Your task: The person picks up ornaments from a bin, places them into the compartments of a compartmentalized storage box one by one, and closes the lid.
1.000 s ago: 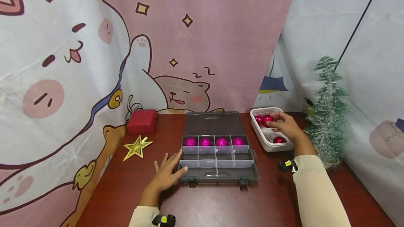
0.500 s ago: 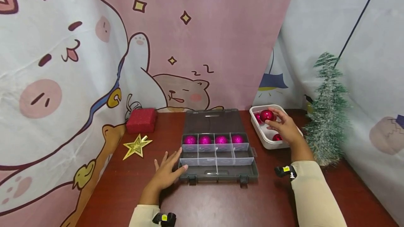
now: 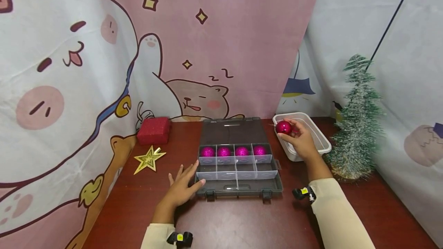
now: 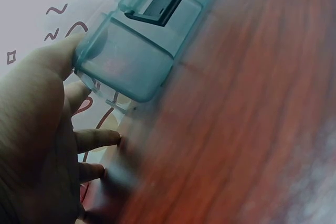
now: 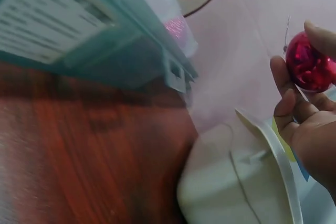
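Note:
My right hand point(image 3: 300, 140) pinches a shiny red Christmas ball point(image 3: 283, 127) between thumb and fingers, over the left rim of the white plastic tub point(image 3: 320, 137). A thin wire hook sticks out from the ball point(image 5: 311, 66) in the right wrist view. Whatever else lies in the tub is mostly hidden by the hand. My left hand point(image 3: 181, 187) touches the left front corner of a grey see-through compartment box point(image 3: 221, 189), fingers spread and thumb at its edge. The box's lid point(image 3: 235, 131) lies back. Several glittery magenta balls point(image 3: 223, 151) fill its back row, one per compartment.
A small frosted Christmas tree point(image 3: 358, 126) stands right of the tub. To the left are a gold star point(image 3: 149, 159) and a red glittery block point(image 3: 154, 130). A printed curtain point(image 3: 242, 41) hangs behind the dark red wooden table point(image 3: 238, 226).
My right hand has lifted the red ball in the tub and carried it left to the rim. The left hand keeps its place at the box.

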Demonstrator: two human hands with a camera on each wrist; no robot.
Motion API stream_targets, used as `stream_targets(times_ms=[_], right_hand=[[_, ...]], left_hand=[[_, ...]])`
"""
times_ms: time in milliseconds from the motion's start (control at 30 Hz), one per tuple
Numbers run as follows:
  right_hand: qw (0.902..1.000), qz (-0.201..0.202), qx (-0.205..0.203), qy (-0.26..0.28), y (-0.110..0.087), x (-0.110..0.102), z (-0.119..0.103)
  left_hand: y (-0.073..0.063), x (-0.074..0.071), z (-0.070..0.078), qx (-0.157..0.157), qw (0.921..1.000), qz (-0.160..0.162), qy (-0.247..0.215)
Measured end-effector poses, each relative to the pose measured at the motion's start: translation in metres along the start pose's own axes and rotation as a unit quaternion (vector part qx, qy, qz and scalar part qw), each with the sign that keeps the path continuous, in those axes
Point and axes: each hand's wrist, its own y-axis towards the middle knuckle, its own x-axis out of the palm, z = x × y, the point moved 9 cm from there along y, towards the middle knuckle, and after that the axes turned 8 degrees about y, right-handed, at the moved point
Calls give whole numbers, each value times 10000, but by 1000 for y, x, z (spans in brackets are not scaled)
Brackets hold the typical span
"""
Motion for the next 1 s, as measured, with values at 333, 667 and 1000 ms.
stream_targets(times_ms=[333, 667, 1000], right_hand=[[9967, -699, 362, 178, -8, 39, 5], [9907, -1193, 580, 308, -18, 80, 9], [9906, -1276, 435, 214, -25, 116, 6]], left_hand=[[1, 0, 0, -22, 10000, -46, -61], [0, 0, -1, -111, 9998, -179, -12], [1, 2, -1, -120, 9998, -187, 9]])
